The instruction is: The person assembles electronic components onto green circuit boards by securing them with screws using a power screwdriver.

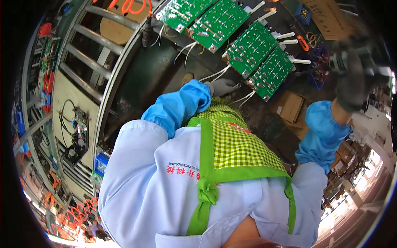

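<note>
Four-sided green circuit boards, several in a row, lie across the bench ahead of me, with white wires on their near ends and white strips on their far ends. The nearest circuit board [271,73] is at the right end of the row. My left hand [223,87], in a grey glove, is closed beside its near corner, close to the white wires [217,74]; a small shiny bit shows at the fingertips, too small to name. My right hand [351,84], in a dark glove, is raised at the right, closed around a blurred dark object [341,60] that I cannot make out.
An orange-handled cutter [303,43] and scissors [311,39] lie beyond the boards, near a blue bin [303,14] and a cardboard box [326,18]. Another blue tray [318,68] holds small parts. A metal roller rack [93,51] stands at the left; brown cartons [288,106] sit below the boards.
</note>
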Demonstrator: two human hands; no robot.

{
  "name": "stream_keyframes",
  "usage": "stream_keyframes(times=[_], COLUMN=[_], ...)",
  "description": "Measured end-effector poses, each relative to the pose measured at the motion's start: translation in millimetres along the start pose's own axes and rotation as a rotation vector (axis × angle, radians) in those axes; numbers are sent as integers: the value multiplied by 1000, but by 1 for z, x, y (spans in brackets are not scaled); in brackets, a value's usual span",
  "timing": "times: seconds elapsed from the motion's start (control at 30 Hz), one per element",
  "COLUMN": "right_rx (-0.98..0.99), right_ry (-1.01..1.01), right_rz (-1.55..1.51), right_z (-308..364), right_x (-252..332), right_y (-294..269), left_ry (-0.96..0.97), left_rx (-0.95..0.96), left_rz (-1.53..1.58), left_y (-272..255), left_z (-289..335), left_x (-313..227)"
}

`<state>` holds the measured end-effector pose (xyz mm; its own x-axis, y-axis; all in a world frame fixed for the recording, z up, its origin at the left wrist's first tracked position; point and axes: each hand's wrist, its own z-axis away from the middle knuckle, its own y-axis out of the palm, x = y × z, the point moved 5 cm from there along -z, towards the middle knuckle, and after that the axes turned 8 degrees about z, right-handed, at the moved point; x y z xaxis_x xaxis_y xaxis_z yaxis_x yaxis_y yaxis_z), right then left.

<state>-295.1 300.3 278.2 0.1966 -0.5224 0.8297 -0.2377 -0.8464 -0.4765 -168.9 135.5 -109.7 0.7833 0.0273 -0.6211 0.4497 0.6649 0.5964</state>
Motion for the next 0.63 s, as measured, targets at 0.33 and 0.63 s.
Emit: stream_keyframes(times=[0.33, 0.63], right_rx=[237, 837], right_ry=[-372, 34], right_rz=[1048, 1178], right_z=[-132, -169], right_x=[-158, -284], right_y=[39, 177], left_ry=[277, 648], left_rx=[-11, -541], left_rz=[-742, -823], left_y=[-48, -84], left_z=[146, 238], left_x=[-111, -215])
